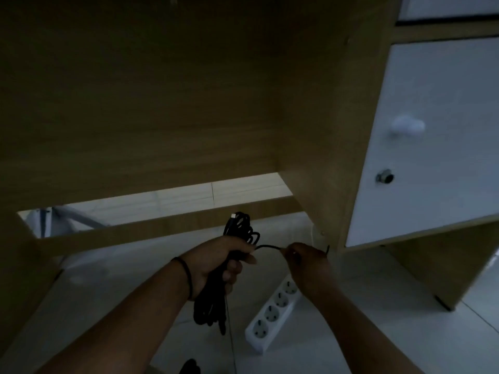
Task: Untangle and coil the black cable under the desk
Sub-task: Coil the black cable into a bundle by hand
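Left hand grip: the left hand (216, 261) is closed around the middle of the coiled black cable (213, 303), fingers wrapped over the bundle.
Right hand grip: the right hand (306, 261) pinches a single loose strand of the same cable between thumb and fingertips; a short end of the strand sticks up past the hand.
Strand between hands: it arcs from the top of the left fist to the right fingertips, clear of the floor.
Black cable, location: held in the air above the floor tiles (113, 300), under the table (167, 85); loops project above the left fist and hang below it. A connector shows at the top of the upper loops.
Wristband: dark band (186, 276) on the left wrist.
Power strip: white, four round sockets visible (272, 310), lying on the floor tiles just right of the hanging loops, partly under the right forearm.
Cabinet door: white, with round knob and lock (421, 141), right of the cable.
Dark object: at the bottom edge (190, 367), below the cable; too dark to identify.
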`<move>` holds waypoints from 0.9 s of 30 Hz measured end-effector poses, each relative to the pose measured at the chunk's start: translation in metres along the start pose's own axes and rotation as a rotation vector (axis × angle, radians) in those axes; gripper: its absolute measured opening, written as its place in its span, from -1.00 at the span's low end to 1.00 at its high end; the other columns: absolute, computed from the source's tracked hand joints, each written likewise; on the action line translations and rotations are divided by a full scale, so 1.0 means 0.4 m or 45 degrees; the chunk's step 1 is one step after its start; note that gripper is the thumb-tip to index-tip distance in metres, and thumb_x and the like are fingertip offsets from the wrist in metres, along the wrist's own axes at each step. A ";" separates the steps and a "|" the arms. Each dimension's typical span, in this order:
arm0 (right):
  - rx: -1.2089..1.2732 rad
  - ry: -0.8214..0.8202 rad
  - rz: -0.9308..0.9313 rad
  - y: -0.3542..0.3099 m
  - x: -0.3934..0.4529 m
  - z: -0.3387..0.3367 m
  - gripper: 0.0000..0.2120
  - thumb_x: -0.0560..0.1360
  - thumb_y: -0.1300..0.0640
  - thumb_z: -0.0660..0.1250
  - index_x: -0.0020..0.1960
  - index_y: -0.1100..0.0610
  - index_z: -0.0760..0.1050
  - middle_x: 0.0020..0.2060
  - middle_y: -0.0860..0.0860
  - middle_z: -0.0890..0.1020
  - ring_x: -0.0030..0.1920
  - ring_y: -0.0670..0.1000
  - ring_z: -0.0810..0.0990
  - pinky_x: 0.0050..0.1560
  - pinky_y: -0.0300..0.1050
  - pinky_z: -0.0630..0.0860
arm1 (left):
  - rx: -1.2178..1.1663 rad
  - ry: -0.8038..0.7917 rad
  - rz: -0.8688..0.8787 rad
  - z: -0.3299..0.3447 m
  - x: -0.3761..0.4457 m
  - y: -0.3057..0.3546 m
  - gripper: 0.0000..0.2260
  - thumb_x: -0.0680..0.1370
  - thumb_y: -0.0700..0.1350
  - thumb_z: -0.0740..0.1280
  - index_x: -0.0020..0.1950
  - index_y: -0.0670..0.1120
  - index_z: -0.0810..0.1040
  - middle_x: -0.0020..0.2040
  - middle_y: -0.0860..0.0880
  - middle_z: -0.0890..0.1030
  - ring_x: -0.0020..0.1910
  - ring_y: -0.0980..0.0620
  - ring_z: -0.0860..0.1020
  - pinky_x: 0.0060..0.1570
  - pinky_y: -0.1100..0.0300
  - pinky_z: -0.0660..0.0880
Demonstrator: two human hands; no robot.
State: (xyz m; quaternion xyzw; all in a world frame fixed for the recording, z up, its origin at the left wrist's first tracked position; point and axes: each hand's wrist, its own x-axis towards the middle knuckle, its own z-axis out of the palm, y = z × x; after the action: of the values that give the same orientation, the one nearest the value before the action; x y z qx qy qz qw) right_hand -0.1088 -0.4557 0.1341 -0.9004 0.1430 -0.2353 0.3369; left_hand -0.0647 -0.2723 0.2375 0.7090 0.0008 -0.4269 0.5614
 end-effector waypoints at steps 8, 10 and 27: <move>-0.085 -0.039 0.191 0.012 -0.005 0.049 -0.58 0.55 -0.03 0.22 -0.31 0.29 0.49 -0.40 0.18 0.60 -0.41 0.06 0.55 -0.44 -0.26 0.36 | -0.362 -0.043 0.103 -0.036 0.118 -0.074 -0.87 0.53 -0.14 0.32 -0.08 -0.21 0.50 -0.41 -0.13 0.63 -0.45 -0.03 0.58 -0.28 0.10 0.58; 0.091 -0.132 0.309 0.013 0.006 0.055 -0.68 0.56 0.07 0.19 -0.16 0.31 0.52 -0.27 0.25 0.61 -0.28 0.15 0.59 -0.45 -0.30 0.34 | -0.459 -0.022 0.104 -0.042 0.162 -0.094 -0.89 0.54 -0.18 0.31 -0.07 -0.22 0.53 -0.46 -0.10 0.61 -0.52 0.02 0.56 -0.39 0.16 0.57; 0.723 -0.173 0.493 -0.005 0.032 0.115 -0.83 0.53 0.07 0.25 -0.05 -0.12 0.61 -0.35 0.03 0.61 -0.40 -0.04 0.54 -0.16 -0.43 0.47 | -0.382 0.087 0.108 -0.013 0.350 -0.196 -0.70 0.39 0.05 0.46 -0.27 -0.12 0.42 -0.62 0.04 0.28 -0.64 0.08 0.23 -0.45 0.23 0.25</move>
State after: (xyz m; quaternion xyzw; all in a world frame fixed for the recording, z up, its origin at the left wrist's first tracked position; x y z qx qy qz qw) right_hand -0.0738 -0.4349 0.1093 -0.7405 0.2172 -0.1369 0.6210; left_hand -0.0103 -0.3062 0.0905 0.6307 0.0537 -0.3737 0.6780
